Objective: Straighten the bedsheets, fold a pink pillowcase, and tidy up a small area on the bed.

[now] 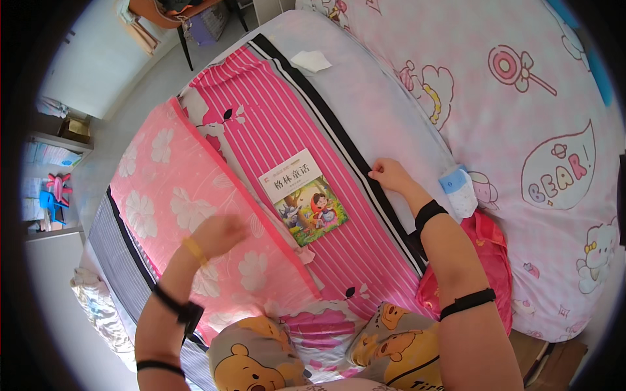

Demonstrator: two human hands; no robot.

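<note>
My right hand (pixel 393 175) is at the black-and-white border (pixel 337 122) of a pink striped bed cover (pixel 288 117), its thumb and fingertips closed on the edge. My left hand (pixel 220 235), blurred, is over a pink cloth with white flowers (pixel 190 195); whether it touches the cloth is unclear. Between the two hands, a picture book (pixel 305 198) lies face up on the stripes. Its cover bears writing and a drawing of a red-hooded child and a wolf. The floral cloth covers part of the striped cover.
Beyond the border lies a white tissue (pixel 311 61) on the pale sheet (pixel 357 97). By my right forearm are a blue-and-white soft pack (pixel 457 188) and a red bag (pixel 491 254). A printed quilt (pixel 513 132) bulges at right. A chair (pixel 161 14) stands beyond the bed.
</note>
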